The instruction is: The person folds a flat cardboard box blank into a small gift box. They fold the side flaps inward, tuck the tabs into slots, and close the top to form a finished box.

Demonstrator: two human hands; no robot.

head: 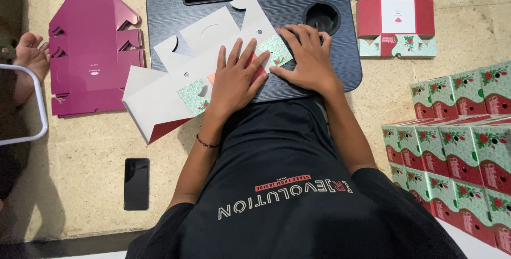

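A flat cardboard box blank [159, 96] lies white side up across a black lap desk [170, 14], its left part hanging over the floor. Some flaps show a green floral print and red. My left hand [234, 80], with a thin bracelet at the wrist, lies flat on the blank's middle fold, fingers spread. My right hand [308, 56] presses flat beside it, its fingers over a green floral flap [277, 54]. Neither hand grips anything.
A stack of magenta flat blanks [90, 51] lies on the floor at left, near another person's foot [31, 51] and a white tube frame [37, 104]. A black phone [136, 183] lies lower left. A printed blank [396, 17] and stacked folded boxes [458, 147] are at right.
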